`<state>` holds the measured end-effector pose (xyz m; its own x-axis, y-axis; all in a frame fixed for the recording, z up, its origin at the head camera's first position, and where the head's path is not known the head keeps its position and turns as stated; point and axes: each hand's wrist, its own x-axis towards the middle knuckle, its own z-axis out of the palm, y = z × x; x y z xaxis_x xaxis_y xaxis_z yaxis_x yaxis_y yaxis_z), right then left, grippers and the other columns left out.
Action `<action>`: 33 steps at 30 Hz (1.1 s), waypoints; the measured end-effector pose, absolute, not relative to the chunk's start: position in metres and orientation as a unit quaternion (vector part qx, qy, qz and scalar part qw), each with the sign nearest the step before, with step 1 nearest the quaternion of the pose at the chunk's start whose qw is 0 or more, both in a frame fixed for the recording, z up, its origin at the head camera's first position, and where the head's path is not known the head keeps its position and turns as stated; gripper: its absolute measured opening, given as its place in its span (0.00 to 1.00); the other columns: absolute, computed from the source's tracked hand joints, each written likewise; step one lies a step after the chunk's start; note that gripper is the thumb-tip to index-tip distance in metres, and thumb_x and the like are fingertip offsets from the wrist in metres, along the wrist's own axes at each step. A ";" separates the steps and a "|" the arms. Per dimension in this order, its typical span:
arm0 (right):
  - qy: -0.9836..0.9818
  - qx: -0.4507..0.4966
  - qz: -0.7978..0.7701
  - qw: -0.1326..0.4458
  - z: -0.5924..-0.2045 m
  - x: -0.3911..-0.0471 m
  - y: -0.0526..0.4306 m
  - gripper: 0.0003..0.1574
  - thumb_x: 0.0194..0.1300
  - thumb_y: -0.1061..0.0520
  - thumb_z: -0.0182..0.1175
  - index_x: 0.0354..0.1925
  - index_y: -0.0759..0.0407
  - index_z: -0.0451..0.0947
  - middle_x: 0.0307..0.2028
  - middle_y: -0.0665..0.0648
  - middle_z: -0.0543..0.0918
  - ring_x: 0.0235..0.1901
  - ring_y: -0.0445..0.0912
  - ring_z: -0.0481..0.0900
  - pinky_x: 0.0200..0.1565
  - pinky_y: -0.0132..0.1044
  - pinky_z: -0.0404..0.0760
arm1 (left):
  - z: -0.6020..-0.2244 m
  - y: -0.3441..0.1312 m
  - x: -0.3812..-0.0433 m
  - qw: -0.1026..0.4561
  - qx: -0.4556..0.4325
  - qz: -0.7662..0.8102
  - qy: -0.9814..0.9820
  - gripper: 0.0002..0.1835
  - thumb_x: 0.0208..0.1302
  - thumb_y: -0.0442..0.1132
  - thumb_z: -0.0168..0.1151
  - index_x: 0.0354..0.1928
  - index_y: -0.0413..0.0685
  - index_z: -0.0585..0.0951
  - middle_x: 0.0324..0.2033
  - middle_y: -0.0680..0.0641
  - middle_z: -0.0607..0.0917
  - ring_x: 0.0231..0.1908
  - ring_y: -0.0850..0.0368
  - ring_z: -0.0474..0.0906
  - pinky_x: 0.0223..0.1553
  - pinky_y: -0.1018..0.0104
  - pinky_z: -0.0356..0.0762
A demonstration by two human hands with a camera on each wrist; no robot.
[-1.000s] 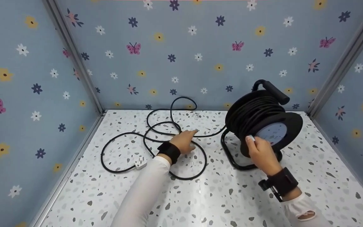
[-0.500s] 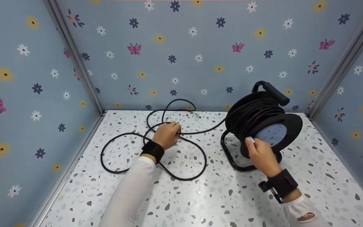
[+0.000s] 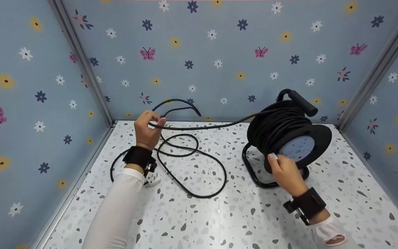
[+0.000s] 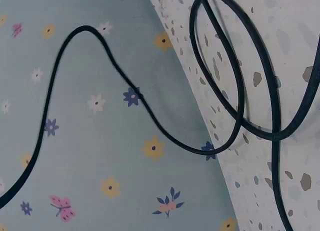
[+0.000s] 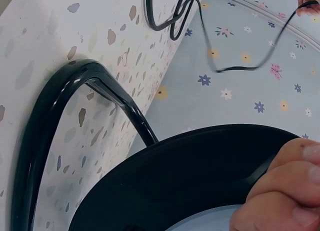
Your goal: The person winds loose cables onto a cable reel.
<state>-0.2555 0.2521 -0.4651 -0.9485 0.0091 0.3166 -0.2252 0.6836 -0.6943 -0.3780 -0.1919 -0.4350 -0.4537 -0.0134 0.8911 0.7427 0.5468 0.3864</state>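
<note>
A black cable reel [image 3: 283,121], wound with black cable, stands tilted on its tube frame [image 3: 254,176] at the right of the head view. My right hand [image 3: 288,174] holds the near edge of its front disc with curled fingers; what they close round, perhaps a winding knob, is hidden. Up at the left, my left hand [image 3: 147,129] pinches the loose cable [image 3: 202,128] between thumb and fingers. From there the cable runs raised across to the top of the reel. In the right wrist view, my right hand's curled fingers [image 5: 285,191] lie against the disc.
Loose cable loops [image 3: 225,173] lie on the speckled white tabletop [image 3: 219,221]. A white plug [image 3: 153,179] sits at the cable's end, partly behind my left wrist. Flower-patterned panels [image 3: 199,45] enclose the back and both sides. The reel's carrying handle [image 3: 302,102] points up toward the back.
My left hand has taken hold of the cable, then moved left and up, lifting it off the table. The stretch to the reel is now raised. My right hand has barely moved.
</note>
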 end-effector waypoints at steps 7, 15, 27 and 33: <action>-0.906 0.054 0.391 0.155 -0.466 -0.256 0.252 0.27 0.85 0.53 0.51 0.23 0.54 0.68 0.21 0.53 0.70 0.24 0.49 0.71 0.33 0.43 0.72 | -0.465 -0.226 -0.358 0.095 -0.232 -0.128 -0.960 0.43 0.78 0.78 0.41 0.12 0.55 0.63 0.12 0.54 0.63 0.17 0.49 0.69 0.55 0.42 0.84; -0.904 0.060 0.394 0.157 -0.464 -0.256 0.250 0.27 0.85 0.53 0.51 0.24 0.54 0.68 0.21 0.52 0.69 0.23 0.48 0.71 0.31 0.42 0.71 | -0.511 -0.228 -0.338 -0.006 -0.166 -0.186 -0.968 0.32 0.78 0.60 0.61 0.15 0.58 0.67 0.12 0.57 0.63 0.15 0.59 0.60 0.26 0.62 0.62; -0.901 0.063 0.385 0.189 -0.464 -0.257 0.250 0.27 0.85 0.54 0.51 0.23 0.55 0.66 0.21 0.52 0.67 0.25 0.51 0.69 0.35 0.44 0.71 | -0.506 -0.209 -0.330 0.050 -0.145 -0.371 -0.916 0.28 0.78 0.46 0.65 0.17 0.57 0.66 0.14 0.59 0.61 0.17 0.61 0.57 0.26 0.67 0.58; -0.899 0.063 0.389 0.188 -0.463 -0.257 0.249 0.27 0.85 0.54 0.51 0.23 0.56 0.69 0.20 0.51 0.70 0.24 0.49 0.71 0.34 0.43 0.72 | -0.494 -0.189 -0.326 0.020 -0.200 -0.494 -0.846 0.31 0.81 0.46 0.63 0.15 0.56 0.64 0.13 0.60 0.59 0.16 0.63 0.53 0.25 0.68 0.56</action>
<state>-0.2568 0.2485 -0.4632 -0.9209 0.0327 0.3884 -0.2608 0.6889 -0.6763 -0.3259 -0.1886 -0.4937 -0.9191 0.3189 0.2313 0.3582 0.4321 0.8276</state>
